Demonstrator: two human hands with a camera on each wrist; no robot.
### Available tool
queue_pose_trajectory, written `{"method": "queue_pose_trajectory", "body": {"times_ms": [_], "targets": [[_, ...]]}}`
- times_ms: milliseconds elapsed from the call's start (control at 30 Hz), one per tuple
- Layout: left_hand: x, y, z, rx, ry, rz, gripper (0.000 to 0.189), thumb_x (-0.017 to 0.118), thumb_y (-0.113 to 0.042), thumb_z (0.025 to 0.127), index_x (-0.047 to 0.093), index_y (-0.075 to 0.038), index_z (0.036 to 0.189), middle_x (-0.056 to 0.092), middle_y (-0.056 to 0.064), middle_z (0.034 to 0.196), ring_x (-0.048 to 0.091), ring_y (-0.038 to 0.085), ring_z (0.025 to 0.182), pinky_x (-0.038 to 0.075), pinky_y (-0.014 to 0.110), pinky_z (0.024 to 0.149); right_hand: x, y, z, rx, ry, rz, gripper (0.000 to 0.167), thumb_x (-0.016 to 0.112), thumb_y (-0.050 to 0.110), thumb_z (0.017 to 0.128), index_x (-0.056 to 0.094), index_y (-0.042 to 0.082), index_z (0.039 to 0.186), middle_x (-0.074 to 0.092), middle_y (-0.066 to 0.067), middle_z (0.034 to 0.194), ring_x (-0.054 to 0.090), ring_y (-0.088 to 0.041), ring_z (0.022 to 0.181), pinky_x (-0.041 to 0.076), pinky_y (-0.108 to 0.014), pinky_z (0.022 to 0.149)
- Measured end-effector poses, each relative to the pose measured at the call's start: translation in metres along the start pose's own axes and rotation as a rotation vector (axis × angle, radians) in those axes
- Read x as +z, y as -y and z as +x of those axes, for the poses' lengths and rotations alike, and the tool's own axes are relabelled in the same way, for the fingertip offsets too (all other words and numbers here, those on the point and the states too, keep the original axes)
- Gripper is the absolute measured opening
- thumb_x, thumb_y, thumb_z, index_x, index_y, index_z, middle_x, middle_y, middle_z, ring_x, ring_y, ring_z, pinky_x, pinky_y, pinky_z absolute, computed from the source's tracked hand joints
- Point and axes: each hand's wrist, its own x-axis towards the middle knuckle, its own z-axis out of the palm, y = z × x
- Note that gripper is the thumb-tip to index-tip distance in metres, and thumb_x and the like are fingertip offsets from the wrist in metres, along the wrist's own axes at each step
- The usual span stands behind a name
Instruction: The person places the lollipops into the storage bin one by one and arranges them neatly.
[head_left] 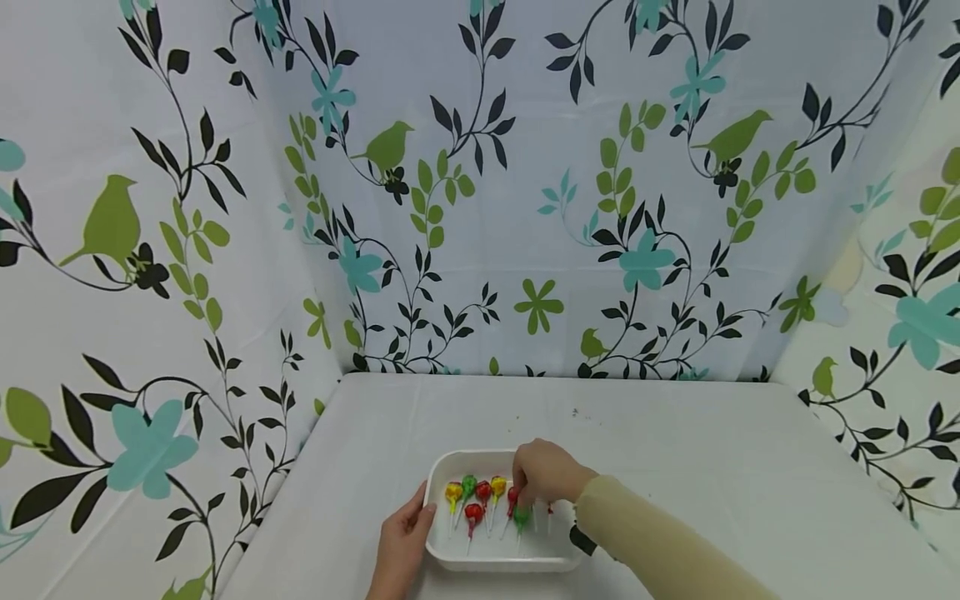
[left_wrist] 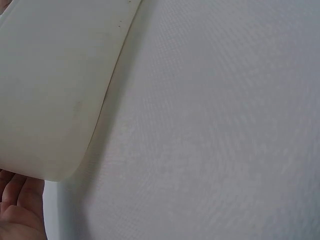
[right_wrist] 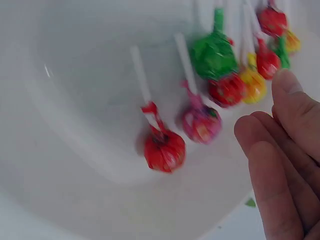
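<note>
A white tray (head_left: 506, 564) holds several wrapped lollipops, heads mostly toward the far side and white sticks toward the near side. My left hand (head_left: 402, 537) grips the tray's left wall, thumb at the rim; in the left wrist view its curled fingers (left_wrist: 22, 197) show at the tray's outer side (left_wrist: 55, 100). Over the tray's right part hovers my right hand (head_left: 553, 472), and the right wrist view shows no lollipop between its fingers (right_wrist: 272, 185). Near it lie a red lollipop (right_wrist: 165, 152), a pink one (right_wrist: 201, 124), a green one (right_wrist: 215, 56) and a yellow one (right_wrist: 253, 86).
The tray stands on a white-covered table (head_left: 420, 417) near its front edge. Patterned curtains (head_left: 480, 208) with birds and leaves hang behind and on both sides. A dark band (head_left: 582, 540) shows under the right wrist.
</note>
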Motion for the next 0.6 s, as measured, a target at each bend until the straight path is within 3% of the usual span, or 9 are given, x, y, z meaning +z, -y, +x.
{"method": "queue_pose_trajectory", "body": {"times_ms": [200,400,600], "targets": [[-0.001,0.002,0.004,-0.022,0.001,-0.004,0.046,0.057,-0.013,0.104,0.050,0.000,0.147,0.049,0.020,0.152,0.047,0.041,0.142,0.050,0.045,0.109,-0.024,-0.013,-0.009,-0.031,-0.132,0.187,0.006,0.082,0.015,0.086,0.079,0.011,0.090,0.072,0.005,0.083,0.062,-0.011,0.076,0.061,-0.030,0.071],[-0.003,0.007,0.004,-0.027,-0.006,-0.015,0.046,0.058,-0.013,0.104,0.049,0.000,0.147,0.048,0.020,0.153,0.045,0.042,0.143,0.048,0.046,0.110,-0.037,-0.043,-0.037,0.024,-0.333,0.394,0.020,0.076,0.020,0.093,0.077,0.010,0.110,0.077,-0.004,0.108,0.073,-0.019,0.098,0.066,-0.036,0.087],[-0.011,0.011,0.003,-0.031,0.011,0.018,0.049,0.056,-0.022,0.106,0.047,0.000,0.150,0.046,0.021,0.154,0.044,0.043,0.144,0.048,0.049,0.111,-0.041,-0.087,-0.073,0.091,-0.479,0.517,0.038,0.068,0.023,0.099,0.067,0.002,0.130,0.070,-0.019,0.130,0.071,-0.032,0.116,0.064,-0.038,0.094]]}}
